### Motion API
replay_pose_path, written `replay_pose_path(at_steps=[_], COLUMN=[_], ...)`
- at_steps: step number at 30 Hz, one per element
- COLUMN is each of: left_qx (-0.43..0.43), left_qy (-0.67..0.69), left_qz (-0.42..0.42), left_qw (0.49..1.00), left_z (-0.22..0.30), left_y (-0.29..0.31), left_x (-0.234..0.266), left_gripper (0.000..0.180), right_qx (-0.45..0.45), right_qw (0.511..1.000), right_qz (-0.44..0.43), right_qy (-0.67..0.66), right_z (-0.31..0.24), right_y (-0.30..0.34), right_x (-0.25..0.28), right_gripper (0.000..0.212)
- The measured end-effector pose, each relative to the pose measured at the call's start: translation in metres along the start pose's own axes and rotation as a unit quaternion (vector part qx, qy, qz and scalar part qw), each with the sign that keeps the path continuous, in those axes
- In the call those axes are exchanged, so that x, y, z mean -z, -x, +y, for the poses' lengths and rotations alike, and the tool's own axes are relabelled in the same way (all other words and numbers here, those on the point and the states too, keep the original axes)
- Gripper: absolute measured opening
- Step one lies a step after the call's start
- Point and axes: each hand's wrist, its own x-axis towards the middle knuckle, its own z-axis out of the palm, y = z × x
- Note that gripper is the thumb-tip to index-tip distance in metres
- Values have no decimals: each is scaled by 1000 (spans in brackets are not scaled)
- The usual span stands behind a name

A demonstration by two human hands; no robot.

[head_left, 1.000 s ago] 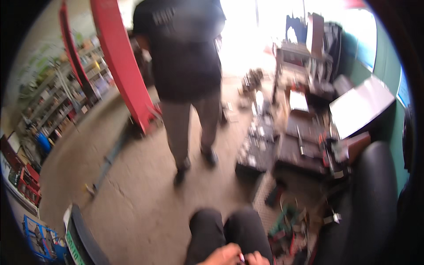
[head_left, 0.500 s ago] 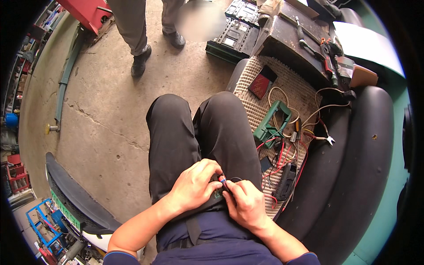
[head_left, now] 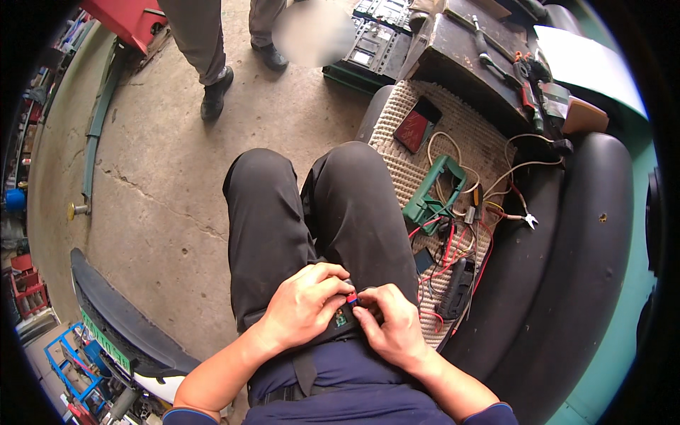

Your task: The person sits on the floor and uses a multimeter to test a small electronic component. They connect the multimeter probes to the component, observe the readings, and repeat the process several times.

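My two hands meet over my lap. Between their fingertips is a small red-and-blue piece (head_left: 352,299); its exact kind is too small to make out. My right hand (head_left: 388,324) pinches at it with thumb and forefinger. My left hand (head_left: 303,306) has its fingers curled over a dark device with a green circuit board (head_left: 341,316), which rests on my thighs. The fingers partly hide the device, and its far side is out of sight.
Right of my legs, a woven seat mat (head_left: 397,145) bears a green plastic casing (head_left: 433,191), a dark red box (head_left: 416,127), tangled wires and a black casing (head_left: 455,289). Tools lie on a dark box (head_left: 460,67). A person stands ahead, near battery-like modules (head_left: 375,46).
The small red-and-blue piece sits slightly lower between my fingers, more upright. More of the circuit board shows. My hands have shifted a little, and the whole view has moved slightly.
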Motion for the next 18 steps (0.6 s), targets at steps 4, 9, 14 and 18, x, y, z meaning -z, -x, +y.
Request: replay_pose_path(at_steps=[4,9,14,18], left_qx=[8,2,41,-11], left_qy=[0,12,-18,6], left_qz=[12,43,48,44], left_qw=[1000,999,998,999], left_z=[-1,4,15,19], left_y=[1,1,2,7], left_x=[-1,-1,-7,2], left_gripper=[16,13,13,14], right_qx=[-17,23,-53,-210], right_qw=[1000,1000,997,938], right_qz=[-19,-14,-40,-65], right_qy=[4,11,-40,-267], right_z=[4,5,-2,-5], right_y=[0,-1,1,7], right_x=[-1,-1,-5,0], right_gripper=[22,22,19,20])
